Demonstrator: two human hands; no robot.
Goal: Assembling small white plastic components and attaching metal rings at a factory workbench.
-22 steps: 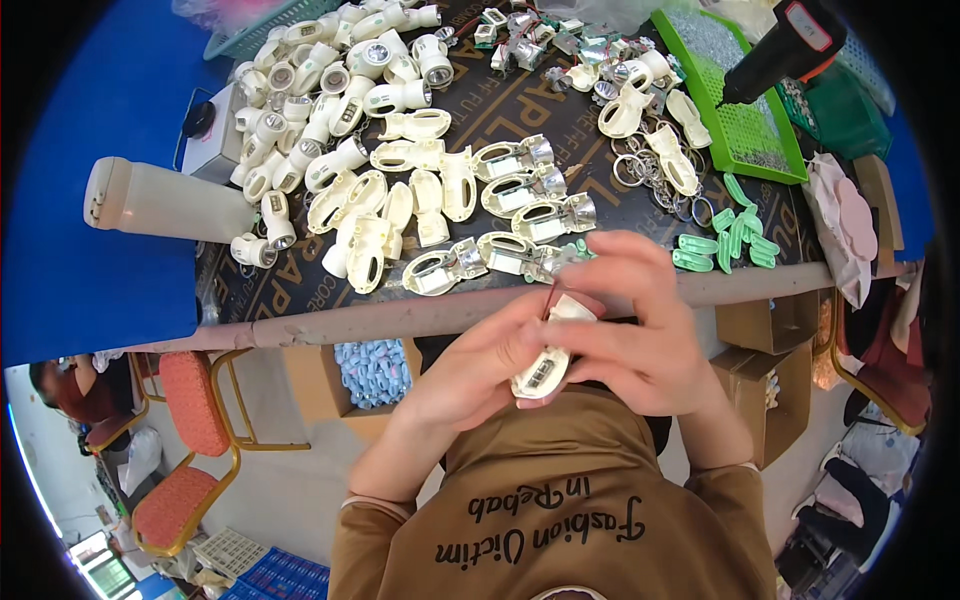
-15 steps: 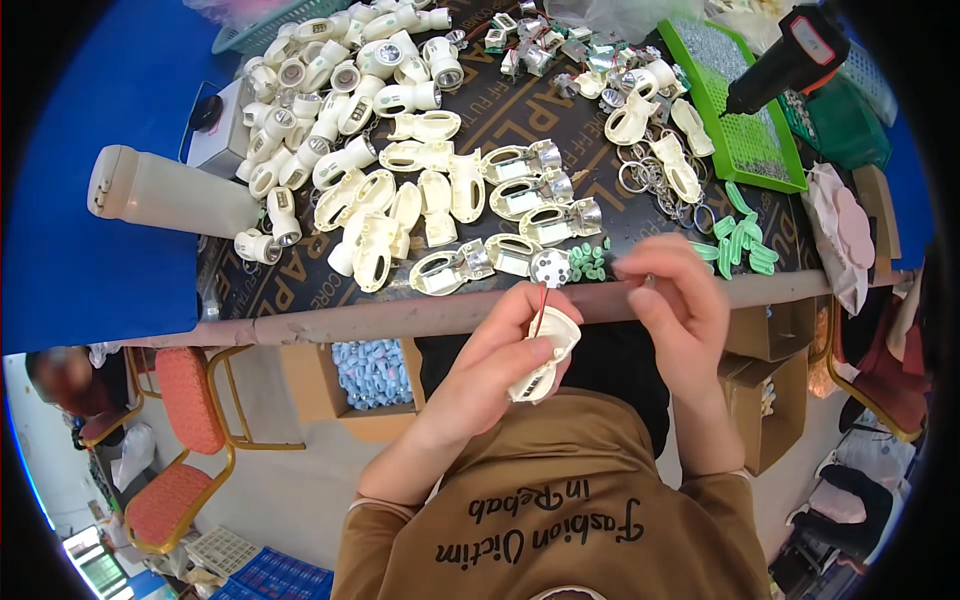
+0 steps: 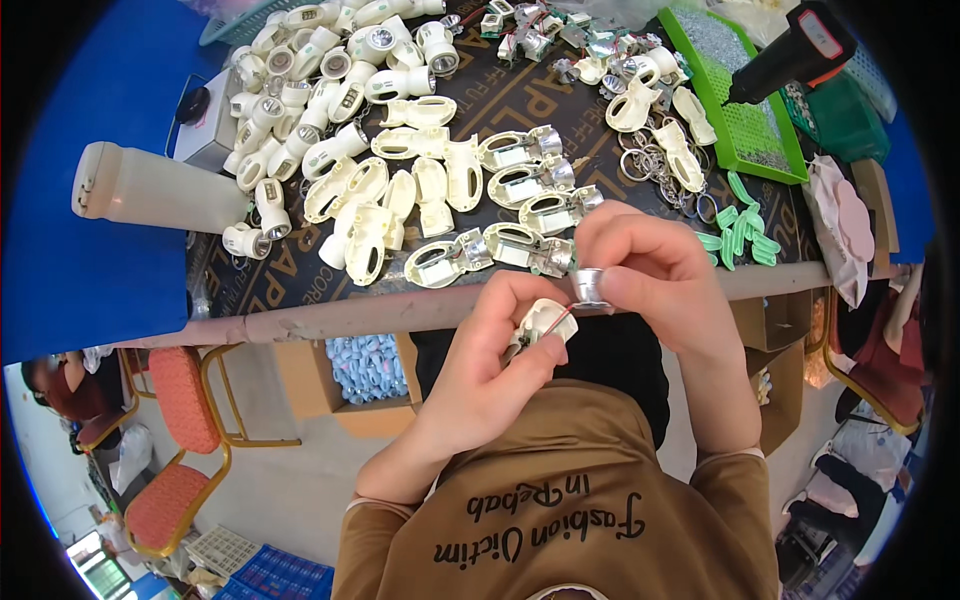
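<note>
a: gripping what on the left?
b: clasping a cream shell (image 3: 543, 322) in the left hand (image 3: 487, 372), held between thumb and curled fingers.
a: and on the right?
b: pinching a silver cup (image 3: 588, 285) in the right hand (image 3: 655, 268), tight between thumb and fingertips, wider rim downward in view.
a: held close together?
b: yes, just beside each other in view, near the front edge of the dark tabletop (image 3: 595, 140). linked, too, by a thin red wire (image 3: 561, 317), running from the shell toward the cup. cannot make out the wire's far end.
a: see more nearby?
b: yes, several open shells with silver cups (image 3: 446, 260), just past both hands. to the right, a loose pile of green strips (image 3: 741, 234). farther off, a tangle of key rings (image 3: 644, 166).
a: and around the edges?
b: look left for a heap of white torches (image 3: 400, 86) and a whitish bottle (image 3: 160, 192). look right for a black power driver (image 3: 795, 55) against a green tray (image 3: 703, 98); cannot tell whether touching.
</note>
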